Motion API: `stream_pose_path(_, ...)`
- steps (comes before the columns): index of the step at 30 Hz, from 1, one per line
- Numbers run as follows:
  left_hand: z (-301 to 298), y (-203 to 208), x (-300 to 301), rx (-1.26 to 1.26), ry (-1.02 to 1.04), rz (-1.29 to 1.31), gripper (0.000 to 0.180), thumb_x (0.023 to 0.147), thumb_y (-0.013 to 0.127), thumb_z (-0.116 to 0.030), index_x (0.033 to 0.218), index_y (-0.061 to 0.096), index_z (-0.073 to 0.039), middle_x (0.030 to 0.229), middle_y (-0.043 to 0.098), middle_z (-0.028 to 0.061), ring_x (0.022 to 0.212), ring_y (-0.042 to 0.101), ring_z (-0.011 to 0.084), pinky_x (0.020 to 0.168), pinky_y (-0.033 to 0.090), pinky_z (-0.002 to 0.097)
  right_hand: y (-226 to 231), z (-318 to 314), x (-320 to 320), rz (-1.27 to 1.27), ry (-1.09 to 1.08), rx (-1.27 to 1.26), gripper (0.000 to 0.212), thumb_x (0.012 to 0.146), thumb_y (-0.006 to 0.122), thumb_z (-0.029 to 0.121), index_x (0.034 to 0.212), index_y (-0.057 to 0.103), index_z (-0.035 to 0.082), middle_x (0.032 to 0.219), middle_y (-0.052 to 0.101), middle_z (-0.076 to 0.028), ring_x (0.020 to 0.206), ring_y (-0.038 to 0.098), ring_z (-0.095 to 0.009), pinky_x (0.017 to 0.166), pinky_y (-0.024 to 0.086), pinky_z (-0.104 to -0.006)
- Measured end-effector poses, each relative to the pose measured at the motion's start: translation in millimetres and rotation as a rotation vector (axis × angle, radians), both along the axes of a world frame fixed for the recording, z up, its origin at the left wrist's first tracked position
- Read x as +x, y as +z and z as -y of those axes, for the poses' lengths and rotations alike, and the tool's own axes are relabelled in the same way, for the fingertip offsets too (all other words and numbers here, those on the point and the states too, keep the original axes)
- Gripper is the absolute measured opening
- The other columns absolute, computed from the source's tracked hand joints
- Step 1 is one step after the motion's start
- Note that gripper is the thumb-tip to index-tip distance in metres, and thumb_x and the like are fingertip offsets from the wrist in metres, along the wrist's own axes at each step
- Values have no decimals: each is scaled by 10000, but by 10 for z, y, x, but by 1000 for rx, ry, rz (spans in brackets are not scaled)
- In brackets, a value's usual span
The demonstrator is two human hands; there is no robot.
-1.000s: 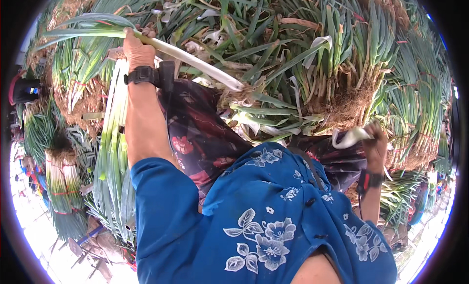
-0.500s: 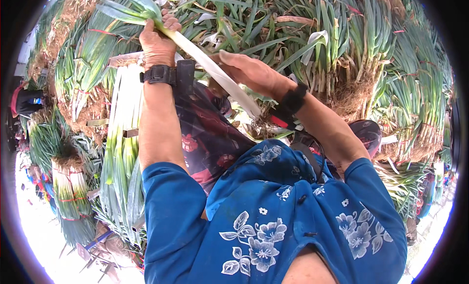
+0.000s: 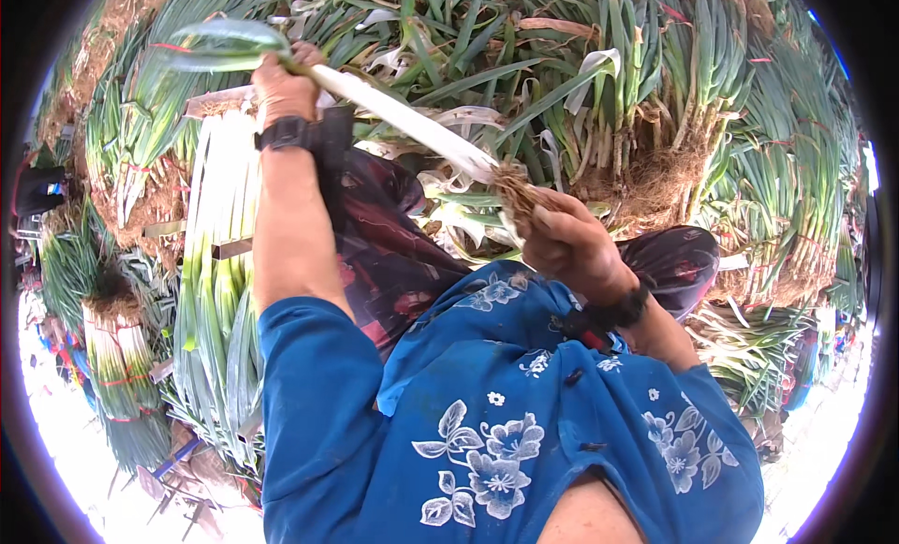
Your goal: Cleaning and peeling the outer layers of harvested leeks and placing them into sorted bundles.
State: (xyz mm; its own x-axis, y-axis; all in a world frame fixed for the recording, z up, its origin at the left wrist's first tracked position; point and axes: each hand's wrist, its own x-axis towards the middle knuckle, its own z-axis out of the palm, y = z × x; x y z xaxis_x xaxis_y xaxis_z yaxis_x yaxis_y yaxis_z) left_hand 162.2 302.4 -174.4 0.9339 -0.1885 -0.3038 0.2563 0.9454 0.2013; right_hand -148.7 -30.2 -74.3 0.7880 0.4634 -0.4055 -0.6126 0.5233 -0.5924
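A single leek (image 3: 403, 111) stretches across in front of me, its white stem running from upper left down to the right. My left hand (image 3: 286, 80) is wrapped round it where the stem turns to green leaves. Those leaves are smeared by motion past the hand. At the other end, my right hand (image 3: 571, 240) is closed on the leek's brown roots (image 3: 515, 190). Beside my left forearm lies a row of trimmed leeks (image 3: 220, 254) with white stems and green leaves, on a support partly hidden beneath them.
Tied leek bundles with roots (image 3: 646, 169) stand at the far right. Loose leaves and peelings (image 3: 459, 34) cover the far middle. Another tied bundle (image 3: 122, 357) stands at the left. My bent knees in dark patterned trousers (image 3: 384, 235) lie below the leek.
My right hand has moved from beside the leek's stem to its root end and closed on the roots. The leek has swung to a flatter slant, and my left hand has shifted slightly left.
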Motion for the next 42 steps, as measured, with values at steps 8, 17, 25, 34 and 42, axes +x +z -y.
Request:
stream_pose_path(8,-63,-12,257,306,180,-131,383,1034,417,-424,888,447,-71,716,447,52,570,425,182,539,352,349,263,514,-630,413,-256,-181,334,934,673,318,906,622,-11,573,501,-23,471,423,-115,449,316,-285)
stream_pose_path(17,216,138,46,497,236,-22,283,1044,513,-299,1080,578,-25,945,596,131,853,607,328,822,519,568,277,174,692,445,-113,-204,408,985,582,330,1133,633,-47,625,553,-59,529,531,-174,524,414,-304)
stream_pose_path(25,561,419,-273,622,-115,185,330,981,639,-263,1195,551,-27,1034,629,136,1001,652,302,854,538,477,-140,182,1182,553,118,-1027,372,936,661,255,1196,640,-10,1130,665,-98,951,623,-167,835,495,-347)
stream_pose_path(34,1045,464,-476,524,-271,296,405,1001,592,-351,1209,579,-4,1076,654,91,1036,632,236,952,498,389,-179,-594,2071,524,-103,-715,474,884,715,194,1283,555,-5,1025,632,-44,911,585,-112,807,465,-268)
stream_pose_path(42,1156,380,-531,433,-234,292,351,1037,552,-288,1227,562,7,1106,643,97,1028,611,211,960,474,363,-483,-826,2296,534,-271,-663,293,838,700,134,1088,585,32,907,596,-12,832,549,-99,744,436,-258)
